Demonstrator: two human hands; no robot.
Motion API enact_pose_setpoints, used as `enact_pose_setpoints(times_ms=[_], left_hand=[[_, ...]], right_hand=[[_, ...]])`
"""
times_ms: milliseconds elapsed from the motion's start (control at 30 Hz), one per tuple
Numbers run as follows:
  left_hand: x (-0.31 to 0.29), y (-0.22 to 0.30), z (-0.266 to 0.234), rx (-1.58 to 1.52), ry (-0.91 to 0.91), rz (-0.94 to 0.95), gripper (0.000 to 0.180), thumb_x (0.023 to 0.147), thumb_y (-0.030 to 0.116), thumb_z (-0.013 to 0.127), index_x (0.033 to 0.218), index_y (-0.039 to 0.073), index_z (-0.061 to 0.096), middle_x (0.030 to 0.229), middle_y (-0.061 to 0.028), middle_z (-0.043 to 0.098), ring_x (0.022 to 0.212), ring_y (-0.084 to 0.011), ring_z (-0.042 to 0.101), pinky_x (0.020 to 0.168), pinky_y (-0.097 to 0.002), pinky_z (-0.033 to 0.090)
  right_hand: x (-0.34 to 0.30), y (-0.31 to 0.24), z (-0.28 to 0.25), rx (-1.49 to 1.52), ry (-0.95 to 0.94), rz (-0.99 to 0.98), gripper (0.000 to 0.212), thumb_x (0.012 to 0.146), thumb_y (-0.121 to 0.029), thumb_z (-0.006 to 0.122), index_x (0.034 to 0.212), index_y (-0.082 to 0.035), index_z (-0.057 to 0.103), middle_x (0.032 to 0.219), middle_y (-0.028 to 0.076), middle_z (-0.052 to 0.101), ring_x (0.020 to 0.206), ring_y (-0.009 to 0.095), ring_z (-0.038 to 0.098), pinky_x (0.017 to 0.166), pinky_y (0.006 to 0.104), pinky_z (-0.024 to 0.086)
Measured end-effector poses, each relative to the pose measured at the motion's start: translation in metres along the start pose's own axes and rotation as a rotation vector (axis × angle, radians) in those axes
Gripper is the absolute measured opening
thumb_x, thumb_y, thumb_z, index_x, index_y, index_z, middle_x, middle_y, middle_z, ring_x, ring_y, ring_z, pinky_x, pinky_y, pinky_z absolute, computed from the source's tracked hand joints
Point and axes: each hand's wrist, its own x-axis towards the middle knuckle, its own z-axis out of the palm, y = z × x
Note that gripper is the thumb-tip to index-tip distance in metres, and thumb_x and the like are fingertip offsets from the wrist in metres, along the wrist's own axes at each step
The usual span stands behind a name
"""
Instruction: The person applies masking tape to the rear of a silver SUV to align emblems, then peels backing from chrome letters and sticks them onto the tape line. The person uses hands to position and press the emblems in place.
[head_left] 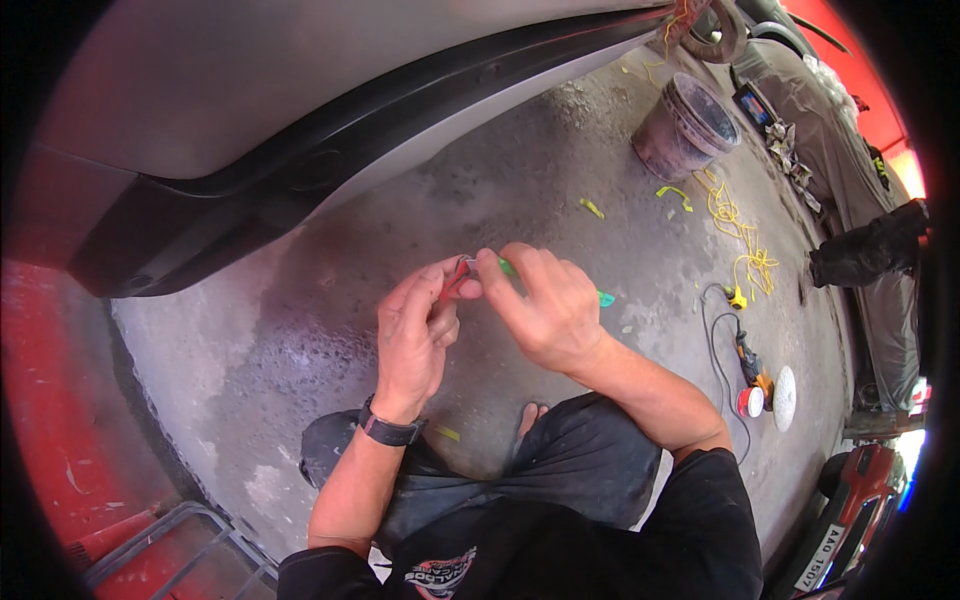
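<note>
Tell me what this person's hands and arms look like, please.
The left hand and right hand are both bare, without gloves. A dark strap, perhaps a watch, circles the left wrist only. Short black sleeves cover the upper arms, leaving both forearms uncovered.

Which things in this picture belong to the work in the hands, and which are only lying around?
In the work:
small thin red piece, in the left hand
slim green item, partly hidden, in the right hand

Apparently just lying around, untouched:
dusty grey round plastic bucket
tangled bright yellow cord
orange-and-black power tool
narrow yellow-green strips
</note>
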Motion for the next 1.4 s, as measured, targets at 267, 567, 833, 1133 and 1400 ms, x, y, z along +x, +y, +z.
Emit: enact_pose_setpoints(times_ms=[267, 567, 833, 1133, 1400], left_hand=[[0.001, 0.004, -0.005, -0.147, -0.138, -0.222, 0.035, 0.105, 0.017, 0.062, 0.133, -0.002, 0.063, 0.110, -0.0052, 0.073, 0.060, 0.0011, 0.036, 0.054, -0.0173, 0.029], [-0.002, -0.005, 0.004, 0.236, -0.037, 0.056, 0.029, 0.101, 0.011, 0.068, 0.129, 0.002, 0.066, 0.106, 0.0000, 0.071, 0.069, 0.0015, 0.042, 0.056, -0.0172, 0.032], [0.000, -0.010, 0.002, 0.408, 0.004, 0.168, 0.026, 0.099, 0.005, 0.071, 0.124, 0.000, 0.069, 0.111, -0.0012, 0.071, 0.092, -0.0041, 0.061, 0.080, -0.0193, 0.050], [0.003, -0.014, 0.002, 0.462, 0.003, 0.194, 0.027, 0.097, 0.002, 0.072, 0.123, 0.000, 0.070, 0.112, -0.0023, 0.072, 0.097, -0.0059, 0.063, 0.087, -0.0215, 0.052], [0.003, -0.015, 0.000, 0.503, 0.006, 0.193, 0.026, 0.096, 0.001, 0.073, 0.122, 0.001, 0.071, 0.110, -0.0003, 0.072, 0.092, -0.0035, 0.061, 0.082, -0.0196, 0.050]], right_hand=[[0.002, 0.005, 0.004, 0.084, 0.065, 0.095, 0.039, 0.079, -0.006, 0.075, 0.118, -0.003, 0.066, 0.095, 0.010, 0.067, 0.072, 0.023, 0.066, 0.057, 0.0330, 0.051], [0.014, -0.005, -0.020, 1.304, -0.236, 1.056, 0.014, 0.103, -0.017, 0.064, 0.101, -0.003, 0.064, 0.067, -0.001, 0.061, 0.049, 0.004, 0.049, 0.042, 0.0242, 0.035], [0.013, 0.001, -0.027, 1.461, -0.332, 1.107, 0.019, 0.102, -0.021, 0.066, 0.099, -0.002, 0.065, 0.056, -0.003, 0.054, 0.043, 0.003, 0.045, 0.040, 0.0238, 0.030], [0.008, 0.005, -0.024, 1.445, -0.316, 1.103, 0.018, 0.101, -0.022, 0.068, 0.099, -0.004, 0.065, 0.056, -0.004, 0.054, 0.043, 0.003, 0.044, 0.039, 0.0240, 0.029], [0.004, 0.004, -0.019, 1.451, -0.310, 1.089, 0.017, 0.102, -0.022, 0.067, 0.099, -0.005, 0.066, 0.059, -0.006, 0.054, 0.045, 0.002, 0.043, 0.040, 0.0236, 0.029]])
